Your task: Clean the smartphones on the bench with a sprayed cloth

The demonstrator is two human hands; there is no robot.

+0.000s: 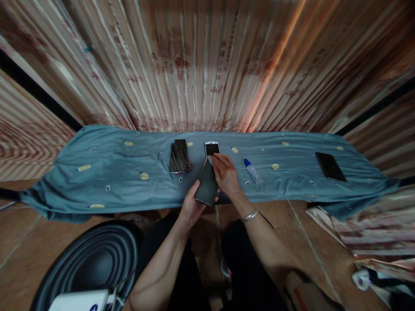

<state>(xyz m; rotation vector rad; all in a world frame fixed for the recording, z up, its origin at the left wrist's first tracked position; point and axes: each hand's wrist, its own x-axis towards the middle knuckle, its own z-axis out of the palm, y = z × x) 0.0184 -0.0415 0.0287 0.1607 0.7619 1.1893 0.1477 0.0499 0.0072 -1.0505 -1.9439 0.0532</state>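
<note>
My left hand [191,206] is wrapped round the lower part of a dark, flat smartphone [206,185], tilted up over the front of the cloth-covered table. At the phone's top end, the fingers of my right hand [228,175] are pinched together, with a small pale bit at their tips that I cannot make out. Just beyond lies a white-framed smartphone [212,148], partly hidden by the held one. To the left rests a black smartphone [178,156] on top of another item. A clear glue-like bottle with a blue cap [253,171] lies right of my right hand.
A blue-green patterned cloth [106,172] covers the long table. Far right on it lies a black tablet-like slab [330,166]. Striped sheeting [194,65] hangs behind. Below left stands a round black ridged object [94,259] with a white box [79,301] on it.
</note>
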